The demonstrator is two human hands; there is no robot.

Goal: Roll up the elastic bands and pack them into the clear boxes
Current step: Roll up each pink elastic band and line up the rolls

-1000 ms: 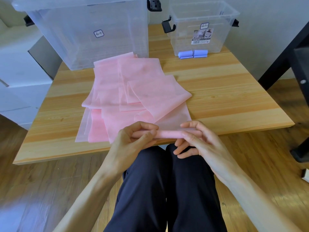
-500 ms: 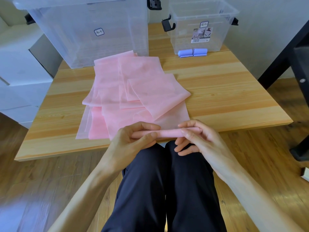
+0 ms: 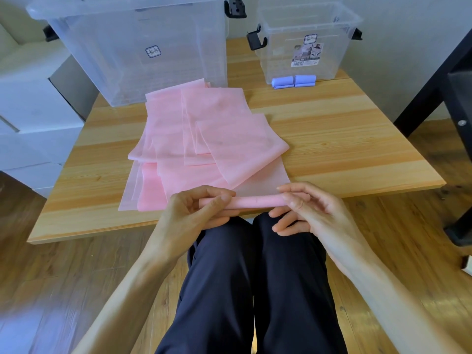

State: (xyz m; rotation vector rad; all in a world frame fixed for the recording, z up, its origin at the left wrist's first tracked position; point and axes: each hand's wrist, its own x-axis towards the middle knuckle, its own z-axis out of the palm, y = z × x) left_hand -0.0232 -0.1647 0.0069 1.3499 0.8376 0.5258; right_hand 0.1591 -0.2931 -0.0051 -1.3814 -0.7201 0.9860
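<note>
Both grips pinch a thin pink roll (image 3: 255, 201) at the bench (image 3: 357, 149) edge, 6 o'clock: left hand (image 3: 196, 213) and right hand (image 3: 309, 213) on its ends. Most of the pink band (image 3: 214, 139) lies unrolled at 12. Blue rolls (image 3: 293, 81) sit in the small box (image 3: 306, 39) at 1 o'clock; the big box (image 3: 132, 47) looks empty.

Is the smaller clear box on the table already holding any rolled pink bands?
No, the smaller clear box holds only two rolled blue bands at its bottom.

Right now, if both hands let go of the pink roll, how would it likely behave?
The pink band lies limp in draped folds, so it is probably floppy and light. The pink roll, pinched by the left hand and right hand, would likely loosen or unroll.
</note>
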